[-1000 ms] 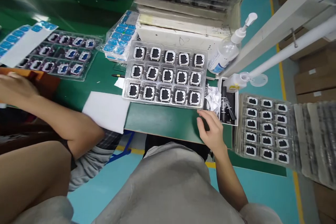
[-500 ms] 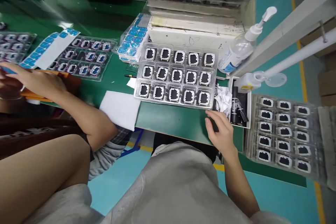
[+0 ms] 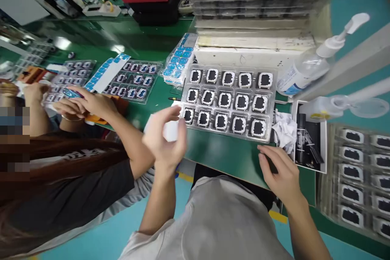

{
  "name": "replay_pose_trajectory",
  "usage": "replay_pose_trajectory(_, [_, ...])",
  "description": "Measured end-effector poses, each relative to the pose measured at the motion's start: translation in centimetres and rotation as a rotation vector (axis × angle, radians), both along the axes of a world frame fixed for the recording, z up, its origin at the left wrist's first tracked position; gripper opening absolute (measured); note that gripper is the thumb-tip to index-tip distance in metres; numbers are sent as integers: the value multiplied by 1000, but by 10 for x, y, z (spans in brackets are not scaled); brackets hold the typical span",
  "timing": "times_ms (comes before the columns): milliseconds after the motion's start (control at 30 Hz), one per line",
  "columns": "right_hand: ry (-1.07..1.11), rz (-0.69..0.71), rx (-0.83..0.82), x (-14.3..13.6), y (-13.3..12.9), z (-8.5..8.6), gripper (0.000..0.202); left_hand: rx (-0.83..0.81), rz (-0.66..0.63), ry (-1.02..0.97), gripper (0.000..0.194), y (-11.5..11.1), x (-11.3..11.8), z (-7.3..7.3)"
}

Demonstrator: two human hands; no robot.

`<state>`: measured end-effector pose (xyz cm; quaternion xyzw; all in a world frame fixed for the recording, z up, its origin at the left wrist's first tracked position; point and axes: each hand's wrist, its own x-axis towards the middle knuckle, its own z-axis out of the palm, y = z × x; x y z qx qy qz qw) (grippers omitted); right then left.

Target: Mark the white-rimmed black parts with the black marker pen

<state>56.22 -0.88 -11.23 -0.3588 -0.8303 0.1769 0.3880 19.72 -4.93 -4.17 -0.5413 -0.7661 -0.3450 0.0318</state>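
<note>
The white pad (image 3: 170, 131) is pinched in the left hand (image 3: 164, 138) fingers just beside the parts tray (image 3: 227, 101), while the right hand (image 3: 282, 172) lies flat, fingers loosely spread, bracing on the table (image 3: 225, 156).

Bare forearms, no sleeves; grey garment below.

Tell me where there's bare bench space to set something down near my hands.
Bare green bench runs along the near edge, between the clear parts tray and your body, from the left hand to the right hand. Right of that it is crowded: crumpled paper, small box, more trays.
</note>
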Motion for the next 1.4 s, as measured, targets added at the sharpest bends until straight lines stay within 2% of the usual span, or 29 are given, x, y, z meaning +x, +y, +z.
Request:
replay_pose_trajectory(100, [-33, 18, 14, 0, 3, -2, 39, 32, -9, 41, 27, 10, 13, -29])
replay_pose_trajectory(167, [-41, 13, 14, -1, 4, -2, 37, -17, -6, 72, 25, 14, 8, -37])
replay_pose_trajectory(333, [-42, -12, -4, -3, 3, 0, 33, -136, -46, 74, 46, 14, -7, -33])
replay_pose_trajectory(533, [-49, -17, 27, -1, 4, -3, 37, -75, -73, 66, 32, 13, -15, -36])
replay_pose_trajectory(633, [-61, -12, 65, -4, 3, -4, 35, 24, -59, 85, 33, 12, -6, -37])
replay_pose_trajectory(733, [-88, -4, 113, -8, 1, -2, 29, 207, -48, 88, 22, 16, 14, -32])
replay_pose_trajectory(767, [-108, -1, 144, -7, 1, 1, 26, 248, -92, 72, 19, 21, 21, -29])
replay_pose_trajectory(833, [-162, -13, 244, -2, 6, 8, 21, 263, -267, 37, 19, 36, 32, -21])
replay_pose_trajectory(900, [-208, -110, 356, 9, 19, 19, 19, 230, -456, 44, 23, 62, 36, -9])
replay_pose_trajectory(933, [-222, -201, 381, 15, 28, 26, 18, 208, -517, 63, 24, 78, 36, -3])
replay_pose_trajectory(1000, [-318, -417, 303, 25, 50, 43, 15, 150, -548, 89, 24, 111, 33, 8])
replay_pose_trajectory(1033, [-422, -507, 183, 26, 62, 51, 17, 117, -539, 83, 25, 126, 31, 11])
replay_pose_trajectory(1100, [-682, -477, -121, 21, 84, 65, 19, 87, -514, 67, 31, 149, 30, 14])
replay_pose_trajectory(1133, [-792, -471, -201, 15, 93, 70, 21, 88, -511, 66, 32, 156, 31, 13])
replay_pose_trajectory(1167, [-860, -455, -233, 6, 100, 74, 20, 90, -523, 78, 32, 159, 32, 11])
replay_pose_trajectory(1233, [-873, -448, -195, -13, 110, 76, 22, 91, -578, 121, 30, 156, 38, 4])
replay_pose_trajectory(1333, [-865, -421, -141, -34, 119, 73, 20, 98, -641, 179, 30, 141, 48, -4])
replay_pose_trajectory(1400, [-881, -400, -160, -37, 123, 68, 18, 120, -644, 198, 30, 133, 58, -7])
